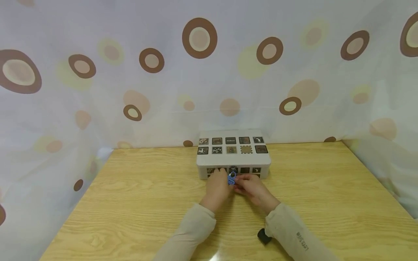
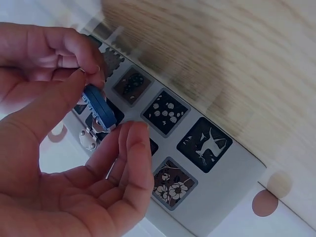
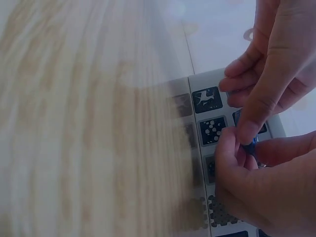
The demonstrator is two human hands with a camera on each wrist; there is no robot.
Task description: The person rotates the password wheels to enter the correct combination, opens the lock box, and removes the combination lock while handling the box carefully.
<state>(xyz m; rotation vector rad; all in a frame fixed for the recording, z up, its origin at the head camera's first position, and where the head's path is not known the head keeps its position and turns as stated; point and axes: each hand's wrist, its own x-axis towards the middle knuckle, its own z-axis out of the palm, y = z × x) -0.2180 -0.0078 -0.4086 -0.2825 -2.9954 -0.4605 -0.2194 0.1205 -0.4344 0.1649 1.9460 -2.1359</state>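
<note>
A small blue padlock with a looped shackle is at the front of a white box covered in square picture tiles. My right hand pinches the padlock from the right with thumb and fingers. From the other side, my left hand has its thumb and index fingertip against the lock's two ends. In the left wrist view, a row of raised marks runs along the side of the padlock, beside a metal latch on the box. Fingers mostly hide the padlock in the right wrist view.
The closed box stands at the back of a wooden table, close to a hanging cloth with brown circles. Cloth also borders the table's left and right sides. A small black object is by the right sleeve cuff.
</note>
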